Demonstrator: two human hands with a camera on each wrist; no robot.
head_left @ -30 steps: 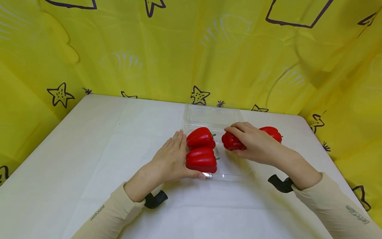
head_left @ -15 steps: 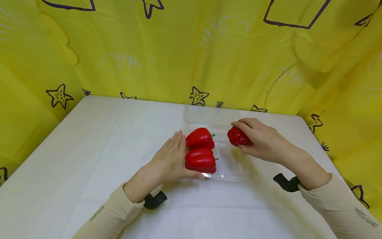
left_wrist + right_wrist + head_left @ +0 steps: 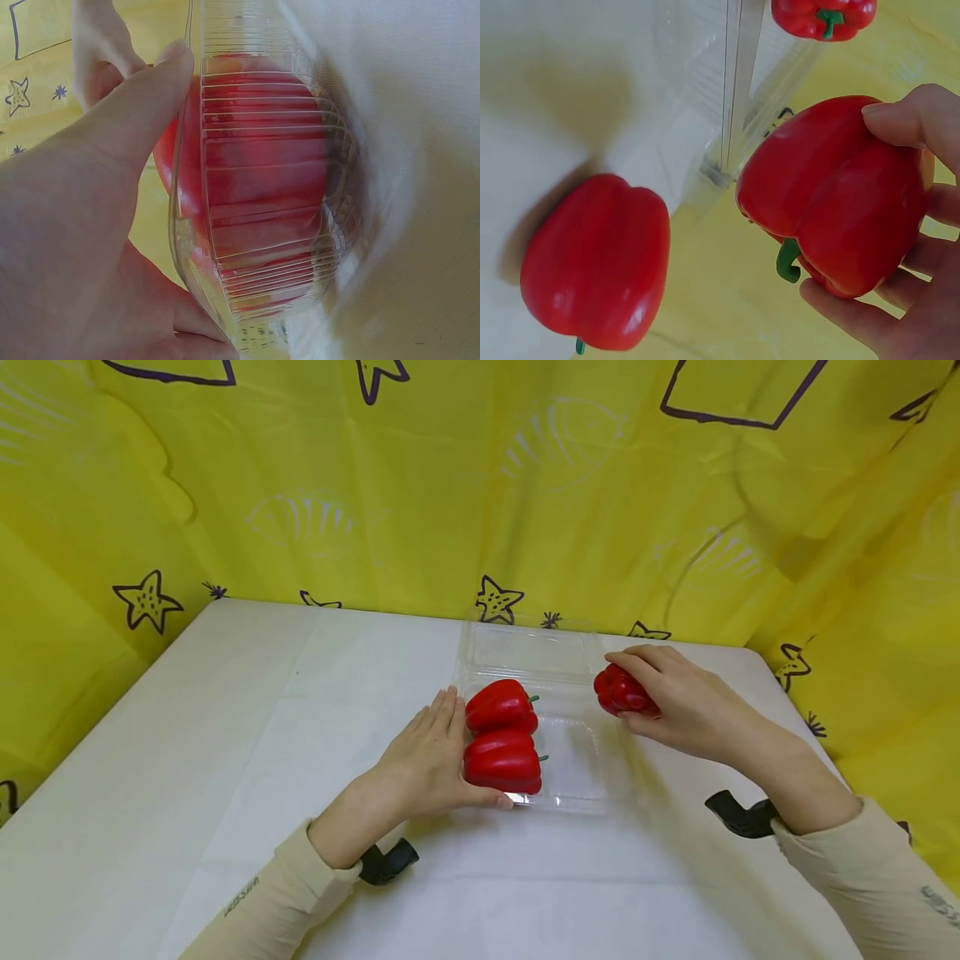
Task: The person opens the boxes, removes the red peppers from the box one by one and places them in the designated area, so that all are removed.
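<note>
My left hand (image 3: 423, 764) lies along the left side of a clear plastic clamshell box (image 3: 570, 752), fingers straight, thumb along its front rim. Two red bell peppers rest in the box's left half, a rear pepper (image 3: 501, 706) and a front pepper (image 3: 502, 762), stems pointing right. In the left wrist view, red shows through the ribbed wall (image 3: 247, 30). My right hand (image 3: 686, 702) grips another red bell pepper (image 3: 832, 195) beyond the box's right edge, above the table. A loose bell pepper (image 3: 596, 262) lies on the table in the right wrist view; the hand hides it in the head view.
The box's lid (image 3: 532, 652) lies folded back, toward a yellow curtain (image 3: 420, 485) that hangs behind the table. A white cloth covers the table (image 3: 337, 710). Black wrist mounts (image 3: 388, 862) hang under both forearms.
My right hand has carried its pepper rightward and farther back, from over the box to past its right edge. The loose pepper has become hidden behind it. My left hand stays put.
</note>
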